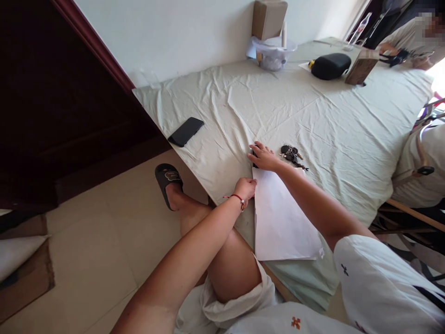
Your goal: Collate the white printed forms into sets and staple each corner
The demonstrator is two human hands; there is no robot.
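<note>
A stack of white paper sheets (283,222) lies on the cloth-covered table in front of me, its right corner slightly ruffled. My left hand (245,189), with a red string bracelet at the wrist, is closed in a pinch at the left edge of the sheets, near their top. Just beyond it, my right hand (263,157) lies over the top edge of the stack with its fingers spread. Beneath that palm a small black object (255,160) peeks out; most of it is covered, so its kind cannot be made out. A bunch of keys (291,153) rests right of the hand.
A black phone (187,131) lies by the left edge of the pale green tablecloth (225,106). Farther back stand a clear plastic tub (274,54) with a cardboard box, a black case (331,66) and a wooden block (361,67). Another person (413,41) sits at the far right.
</note>
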